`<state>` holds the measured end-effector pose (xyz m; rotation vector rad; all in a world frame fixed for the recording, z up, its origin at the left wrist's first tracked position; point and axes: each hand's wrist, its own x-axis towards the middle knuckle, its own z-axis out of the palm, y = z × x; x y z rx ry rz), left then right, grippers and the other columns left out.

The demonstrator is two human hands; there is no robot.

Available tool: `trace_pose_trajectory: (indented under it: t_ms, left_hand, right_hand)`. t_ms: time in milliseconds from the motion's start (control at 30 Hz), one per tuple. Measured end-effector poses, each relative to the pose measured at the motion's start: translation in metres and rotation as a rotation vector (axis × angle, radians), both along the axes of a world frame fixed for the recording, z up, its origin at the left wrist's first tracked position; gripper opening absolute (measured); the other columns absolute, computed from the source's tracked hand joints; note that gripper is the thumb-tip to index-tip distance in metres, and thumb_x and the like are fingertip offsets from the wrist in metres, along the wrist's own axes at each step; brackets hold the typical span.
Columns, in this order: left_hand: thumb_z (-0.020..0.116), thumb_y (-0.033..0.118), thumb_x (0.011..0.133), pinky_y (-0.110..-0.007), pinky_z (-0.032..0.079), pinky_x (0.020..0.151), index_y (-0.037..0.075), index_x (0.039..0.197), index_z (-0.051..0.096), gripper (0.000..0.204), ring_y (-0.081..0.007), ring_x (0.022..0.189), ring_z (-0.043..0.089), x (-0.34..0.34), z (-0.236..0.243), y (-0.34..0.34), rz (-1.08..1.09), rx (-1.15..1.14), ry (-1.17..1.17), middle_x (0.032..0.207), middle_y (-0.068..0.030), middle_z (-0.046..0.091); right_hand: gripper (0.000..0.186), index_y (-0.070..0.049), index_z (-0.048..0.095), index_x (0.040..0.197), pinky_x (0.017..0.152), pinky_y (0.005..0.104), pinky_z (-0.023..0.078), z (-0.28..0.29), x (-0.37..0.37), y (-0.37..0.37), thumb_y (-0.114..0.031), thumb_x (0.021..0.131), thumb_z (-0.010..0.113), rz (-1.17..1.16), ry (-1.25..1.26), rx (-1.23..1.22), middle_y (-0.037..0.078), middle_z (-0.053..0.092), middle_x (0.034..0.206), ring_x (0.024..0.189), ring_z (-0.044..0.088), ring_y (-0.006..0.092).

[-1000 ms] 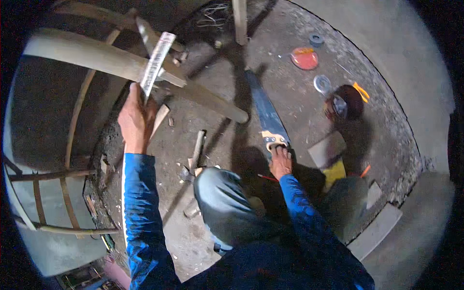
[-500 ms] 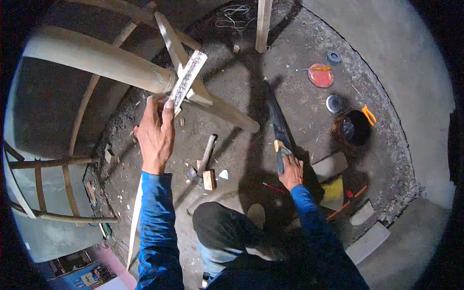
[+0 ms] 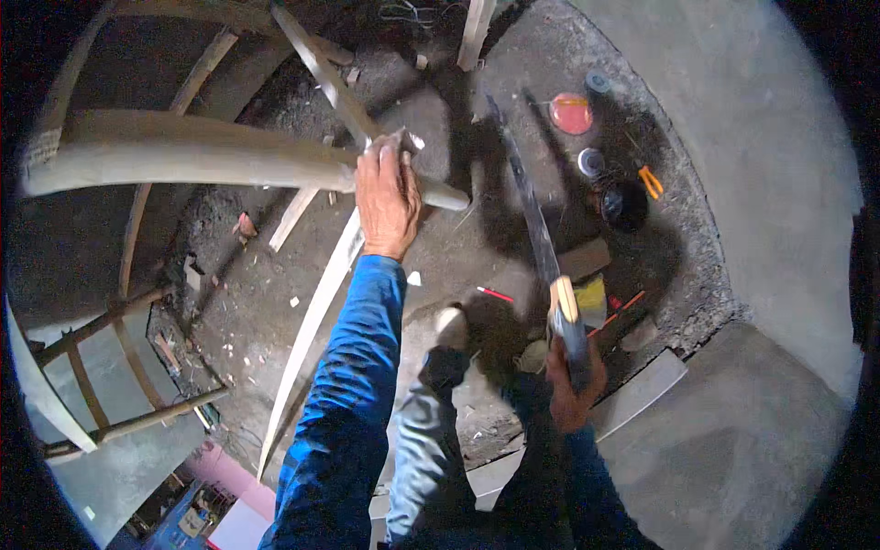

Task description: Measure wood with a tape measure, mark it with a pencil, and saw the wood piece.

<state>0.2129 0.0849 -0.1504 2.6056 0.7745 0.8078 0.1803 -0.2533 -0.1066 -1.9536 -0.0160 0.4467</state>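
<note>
The long pale curved wooden beam (image 3: 202, 165) spans the upper left above the dusty grey floor (image 3: 752, 183), the left hand (image 3: 388, 197) pressed over its end, while the right hand (image 3: 570, 390) grips a dark-bladed handsaw (image 3: 536, 229) near a red round lid (image 3: 570, 113).

Dirt floor (image 3: 440, 266), red lid (image 3: 570, 113), wood scraps (image 3: 295, 218)

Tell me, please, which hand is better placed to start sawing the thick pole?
Right, probably. The right hand already grips the saw by its handle, blade pointing away. The left hand rests on the pole near its end, seemingly steadying it.
</note>
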Motion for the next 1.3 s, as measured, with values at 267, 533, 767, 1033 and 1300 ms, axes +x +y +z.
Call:
trace_pose_trajectory:
  t_ms: [267, 533, 767, 1033, 1300]
  left_hand:
    - [0.048, 0.027, 0.101, -0.049, 0.041, 0.069, 0.004, 0.089, 0.056, 0.027, -0.0417, 0.078, 0.055, 0.019, 0.001, 0.01, 0.009, -0.075, 0.08, 0.08, -0.0208, 0.059]
    - [0.051, 0.024, 0.099, -0.048, 0.043, 0.073, 0.003, 0.089, 0.056, 0.024, -0.0409, 0.077, 0.057, 0.017, -0.006, 0.012, -0.039, -0.207, 0.128, 0.076, -0.0194, 0.06]
    - [0.048, 0.026, 0.1, -0.045, 0.042, 0.077, 0.004, 0.089, 0.053, 0.025, -0.0395, 0.081, 0.059, 0.022, -0.001, 0.009, -0.012, -0.173, 0.134, 0.079, -0.0211, 0.062]
    - [0.064, 0.018, 0.083, -0.044, 0.044, 0.078, 0.003, 0.109, 0.058, 0.031, -0.0406, 0.079, 0.06, 0.01, -0.014, 0.024, -0.132, -0.145, 0.112, 0.079, -0.0234, 0.064]
    - [0.072, 0.018, 0.074, -0.052, 0.049, 0.076, 0.001, 0.115, 0.056, 0.047, -0.0465, 0.085, 0.062, 0.011, -0.027, 0.042, -0.204, -0.021, 0.075, 0.085, -0.0229, 0.067]
  right_hand:
    - [0.039, -0.004, 0.069, 0.099, 0.064, 0.0374, 0.05, 0.042, -0.041, 0.016, -0.033, 0.075, 0.078, -0.017, -0.219, -0.151, 0.011, 0.068, 0.083, 0.068, 0.063, 0.0283]
    - [0.044, -0.001, 0.066, 0.101, 0.065, 0.0373, 0.051, 0.07, -0.069, 0.036, -0.035, 0.075, 0.074, 0.202, -0.067, -0.324, 0.012, 0.066, 0.081, 0.071, 0.063, 0.0257]
    - [0.046, -0.001, 0.068, 0.099, 0.072, 0.0442, 0.053, 0.06, -0.086, 0.032, -0.034, 0.07, 0.079, 0.267, -0.129, -0.426, 0.016, 0.068, 0.086, 0.077, 0.066, 0.0353]
    - [0.036, -0.001, 0.07, 0.103, 0.067, 0.0419, 0.054, 0.016, -0.106, 0.014, -0.023, 0.075, 0.076, 0.625, -0.08, -0.216, 0.015, 0.068, 0.085, 0.072, 0.067, 0.0337]
    - [0.016, -0.002, 0.064, 0.092, 0.051, 0.0373, 0.051, -0.063, -0.137, -0.018, -0.012, 0.08, 0.069, 0.488, -0.52, 0.04, 0.01, 0.066, 0.082, 0.066, 0.067, 0.0267]
